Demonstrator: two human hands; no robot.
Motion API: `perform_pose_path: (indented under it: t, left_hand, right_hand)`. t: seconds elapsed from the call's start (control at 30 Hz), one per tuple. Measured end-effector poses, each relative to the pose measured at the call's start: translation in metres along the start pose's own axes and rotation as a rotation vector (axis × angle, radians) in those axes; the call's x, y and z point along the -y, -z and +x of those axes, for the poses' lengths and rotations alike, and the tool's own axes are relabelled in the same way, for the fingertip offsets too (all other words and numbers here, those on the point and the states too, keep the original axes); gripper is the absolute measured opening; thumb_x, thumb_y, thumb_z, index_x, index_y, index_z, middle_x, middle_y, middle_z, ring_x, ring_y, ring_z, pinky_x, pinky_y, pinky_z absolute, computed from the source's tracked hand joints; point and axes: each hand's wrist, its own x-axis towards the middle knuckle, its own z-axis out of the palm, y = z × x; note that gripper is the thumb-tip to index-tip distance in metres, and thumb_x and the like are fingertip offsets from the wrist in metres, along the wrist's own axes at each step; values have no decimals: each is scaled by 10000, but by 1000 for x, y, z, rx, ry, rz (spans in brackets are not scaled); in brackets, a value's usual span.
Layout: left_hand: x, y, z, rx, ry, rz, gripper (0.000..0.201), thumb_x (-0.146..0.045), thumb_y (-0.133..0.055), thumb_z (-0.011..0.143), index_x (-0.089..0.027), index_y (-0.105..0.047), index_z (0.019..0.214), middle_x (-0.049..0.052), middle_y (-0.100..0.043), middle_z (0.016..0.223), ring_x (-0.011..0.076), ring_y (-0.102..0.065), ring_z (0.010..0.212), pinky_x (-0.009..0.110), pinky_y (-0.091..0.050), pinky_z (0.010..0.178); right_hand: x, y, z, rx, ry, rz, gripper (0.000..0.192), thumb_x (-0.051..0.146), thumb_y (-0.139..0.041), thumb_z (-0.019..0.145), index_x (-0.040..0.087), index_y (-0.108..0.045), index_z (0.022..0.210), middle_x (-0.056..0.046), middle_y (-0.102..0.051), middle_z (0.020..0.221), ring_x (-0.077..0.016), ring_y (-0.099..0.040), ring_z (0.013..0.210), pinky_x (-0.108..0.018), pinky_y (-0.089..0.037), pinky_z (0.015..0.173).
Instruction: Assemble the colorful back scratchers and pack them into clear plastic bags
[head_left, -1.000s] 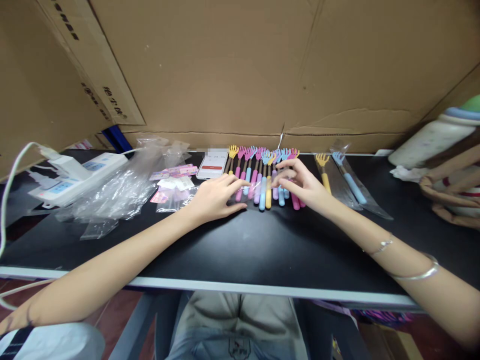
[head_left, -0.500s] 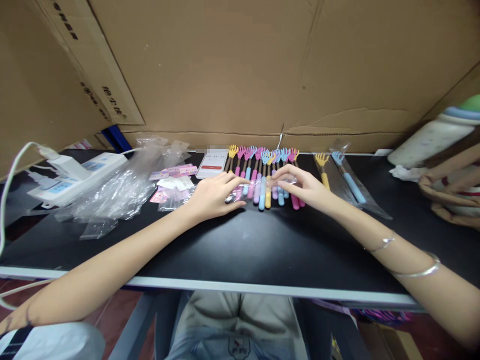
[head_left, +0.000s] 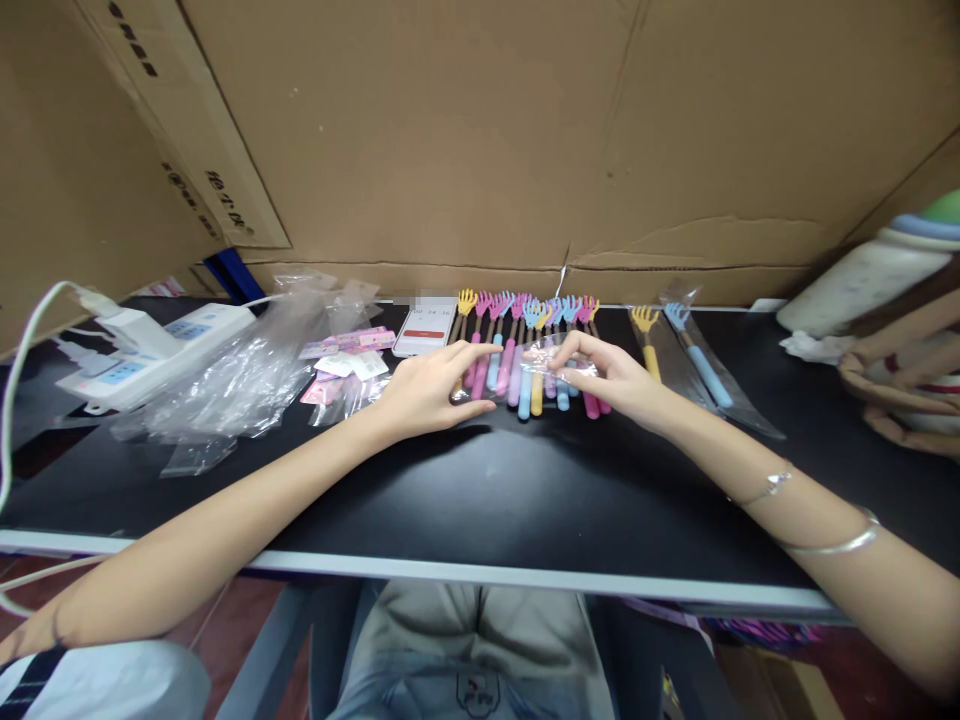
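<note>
A row of several small hand-shaped back scratchers [head_left: 525, 340] in yellow, pink, blue and purple lies on the black table [head_left: 487, 490] near the cardboard wall. Above the row, my left hand [head_left: 427, 390] and my right hand [head_left: 611, 375] hold a clear plastic bag [head_left: 517, 375] stretched between them by its two ends. My left index finger points along the bag's upper edge. Two bagged scratchers, one yellow [head_left: 649, 345] and one blue [head_left: 697, 360], lie to the right of my right hand.
A phone [head_left: 425, 328] lies left of the row. Crumpled clear bags [head_left: 232, 380], pink labels [head_left: 345, 345] and a white power strip [head_left: 142, 355] with a cable sit at the left. A bottle [head_left: 862, 275] and a bag [head_left: 907, 380] stand at the right. Cardboard [head_left: 480, 130] walls the back.
Both hands lifted the clear bag slightly and drew it taut over the scratchers. My left index finger stretched out along its edge; my right hand shifted a little left.
</note>
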Motion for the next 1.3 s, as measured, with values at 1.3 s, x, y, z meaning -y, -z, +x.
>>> perform_pose_path:
  t: [1.3]
  left_hand:
    - [3,-2,1,-45,-80,84,584,-531,-593,829,-254,-452,1323,41,-595,1107,204,-594,933,258,-424,680]
  right_hand:
    - [-1,2,1,129,-61,14,303,362,-525,887,163,-585,1108,-105,-672,1073,-213,-643,1017,-187,-452,484]
